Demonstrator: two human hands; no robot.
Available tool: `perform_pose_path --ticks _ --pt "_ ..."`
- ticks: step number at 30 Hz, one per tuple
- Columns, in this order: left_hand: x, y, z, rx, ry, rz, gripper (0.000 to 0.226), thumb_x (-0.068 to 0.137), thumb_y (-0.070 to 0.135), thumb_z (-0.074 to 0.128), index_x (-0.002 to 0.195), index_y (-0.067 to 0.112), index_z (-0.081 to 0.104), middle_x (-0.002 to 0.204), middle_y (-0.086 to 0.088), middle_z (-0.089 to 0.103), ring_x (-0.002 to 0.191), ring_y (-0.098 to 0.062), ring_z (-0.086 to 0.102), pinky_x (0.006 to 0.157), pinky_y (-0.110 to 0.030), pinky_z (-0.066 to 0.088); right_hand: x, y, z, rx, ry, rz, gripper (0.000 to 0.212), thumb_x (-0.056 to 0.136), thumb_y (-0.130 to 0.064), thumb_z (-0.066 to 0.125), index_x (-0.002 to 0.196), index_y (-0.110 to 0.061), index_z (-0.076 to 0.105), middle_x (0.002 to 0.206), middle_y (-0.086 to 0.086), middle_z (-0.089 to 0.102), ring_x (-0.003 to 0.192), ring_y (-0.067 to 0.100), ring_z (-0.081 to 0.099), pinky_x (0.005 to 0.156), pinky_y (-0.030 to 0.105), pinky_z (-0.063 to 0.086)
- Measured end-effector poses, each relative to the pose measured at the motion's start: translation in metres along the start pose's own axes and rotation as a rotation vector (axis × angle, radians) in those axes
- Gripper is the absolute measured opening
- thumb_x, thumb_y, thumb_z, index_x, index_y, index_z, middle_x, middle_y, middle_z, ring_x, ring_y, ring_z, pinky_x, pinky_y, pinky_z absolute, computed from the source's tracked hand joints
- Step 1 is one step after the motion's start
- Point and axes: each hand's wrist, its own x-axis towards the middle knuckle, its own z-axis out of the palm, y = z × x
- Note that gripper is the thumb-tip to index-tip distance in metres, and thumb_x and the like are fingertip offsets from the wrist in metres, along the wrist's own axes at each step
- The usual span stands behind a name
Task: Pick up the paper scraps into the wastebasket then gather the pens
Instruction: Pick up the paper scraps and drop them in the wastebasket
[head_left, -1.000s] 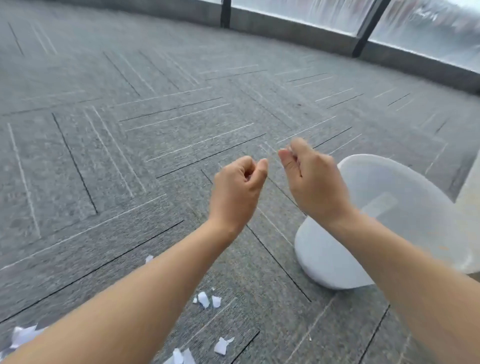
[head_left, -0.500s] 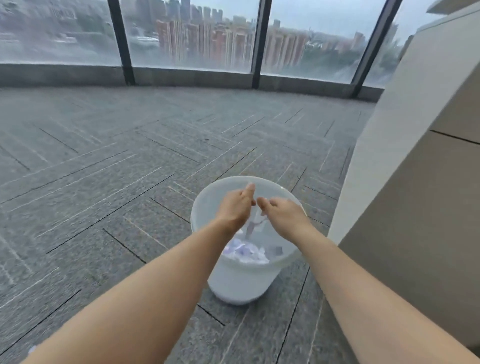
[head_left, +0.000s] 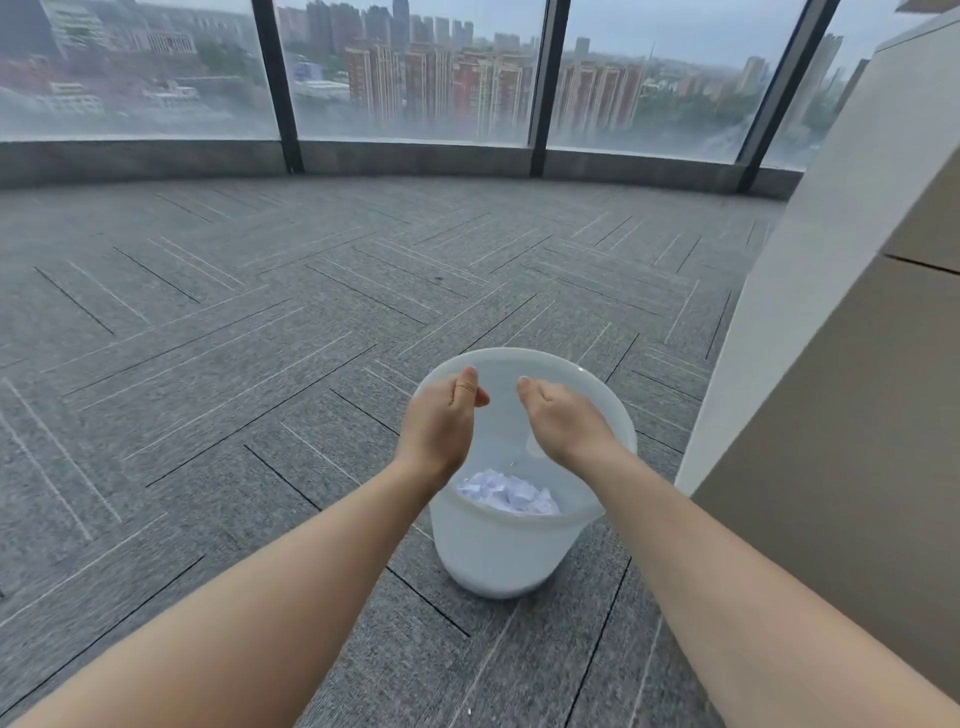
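The paper scraps (head_left: 506, 492) lie heaped in the bottom of the wastebasket (head_left: 498, 551), directly beneath both hands. The left hand (head_left: 441, 423) and right hand (head_left: 563, 423) hover over the rim, slightly apart, fingers relaxed and holding nothing. No loose scraps or pens show on the carpet (head_left: 260, 338); neither hand looks nearer to whatever remains.

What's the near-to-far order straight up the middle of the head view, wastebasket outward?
White crumpled paper scraps inside the translucent white plastic wastebasket → left hand and right hand above its opening, apart, holding nothing → grey patterned carpet floor → low grey sill → glass window wall with dark mullions.
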Motion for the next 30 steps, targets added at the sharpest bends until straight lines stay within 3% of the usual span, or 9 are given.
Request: perform_pose_path --ticks 2,5,7,12,18,22,25,28,30 --pt "-0.005 -0.002 -0.017 0.023 0.022 0.05 0.04 0.1 0.036 0.035 0.085 0.018 0.068 0.091 0.004 0.07 0.092 -0.016 0.063 0.085 -0.037 0.048 -0.006 -0.019 0.003 0.007 0.05 -0.057 0.048 0.1 -0.046 0.027 0.112 -0.017 0.064 0.122 0.005 0.062 0.12 0.029 0.05 0.103 0.048 0.035" --pt "-0.02 -0.009 -0.062 0.169 0.036 0.178 0.032 0.098 0.033 0.043 0.09 0.014 0.067 0.082 0.002 0.068 0.077 -0.014 0.061 0.07 -0.033 0.047 -0.02 -0.059 0.016 -0.047 0.141 -0.251 0.034 0.097 -0.033 0.04 0.088 -0.014 0.066 0.084 0.001 0.067 0.089 0.027 0.059 0.079 0.037 0.046" --pt "-0.04 -0.029 -0.105 0.296 0.024 0.236 0.025 0.097 0.03 0.049 0.089 0.013 0.065 0.077 0.003 0.062 0.07 -0.011 0.056 0.063 -0.03 0.045 -0.036 -0.087 0.039 -0.048 0.139 -0.414 0.024 0.095 -0.028 0.048 0.092 -0.017 0.069 0.086 -0.002 0.069 0.082 0.021 0.059 0.073 0.033 0.046" --pt "-0.127 -0.129 -0.207 0.561 -0.037 0.081 0.013 0.092 0.029 0.054 0.088 0.019 0.061 0.082 0.01 0.058 0.078 -0.007 0.054 0.068 -0.024 0.043 -0.089 -0.122 0.148 -0.109 -0.145 -0.732 0.02 0.094 -0.025 0.049 0.091 -0.015 0.065 0.088 0.001 0.064 0.081 0.021 0.057 0.07 0.038 0.049" --pt "-0.253 -0.245 -0.269 0.686 -0.026 -0.259 0.048 0.08 0.056 0.035 0.099 0.021 0.062 0.1 0.007 0.06 0.097 -0.015 0.056 0.085 -0.03 0.044 -0.142 -0.084 0.282 -0.339 -0.507 -0.663 0.024 0.098 -0.027 0.041 0.112 -0.019 0.058 0.112 0.001 0.058 0.108 0.023 0.049 0.078 0.04 0.052" --pt "-0.322 -0.293 -0.283 0.871 0.019 -0.44 0.061 0.076 0.061 0.041 0.114 0.019 0.062 0.125 -0.01 0.056 0.115 -0.032 0.052 0.095 -0.048 0.042 -0.165 -0.044 0.33 -0.491 -0.578 -0.571 0.049 0.097 -0.043 0.04 0.144 -0.031 0.032 0.153 0.003 0.028 0.139 0.031 0.023 0.11 0.042 0.032" --pt "-0.354 -0.309 -0.29 0.962 0.135 -0.669 0.07 0.075 0.068 0.046 0.134 0.029 0.047 0.148 -0.013 0.035 0.136 -0.035 0.031 0.105 -0.059 0.025 -0.174 -0.025 0.353 -0.486 -0.577 -0.393 0.065 0.093 -0.061 0.036 0.149 -0.041 0.01 0.161 0.0 -0.002 0.147 0.033 -0.006 0.119 0.047 0.01" --pt "-0.37 -0.32 -0.298 0.937 0.259 -0.799 0.082 0.079 0.071 0.046 0.147 0.033 0.022 0.159 -0.012 0.008 0.146 -0.03 0.003 0.112 -0.059 0.008 -0.188 -0.018 0.371 -0.454 -0.571 -0.396 0.071 0.092 -0.063 0.036 0.151 -0.04 0.003 0.161 0.001 -0.01 0.145 0.032 -0.017 0.119 0.047 0.001" --pt "-0.371 -0.323 -0.305 0.938 0.298 -0.833 0.087 0.079 0.074 0.039 0.15 0.032 0.01 0.159 -0.012 -0.001 0.146 -0.03 -0.004 0.113 -0.059 0.002 -0.201 -0.022 0.381 -0.42 -0.589 -0.458 0.073 0.092 -0.064 0.035 0.15 -0.04 0.0 0.16 -0.002 -0.015 0.144 0.024 -0.025 0.119 0.044 -0.002"
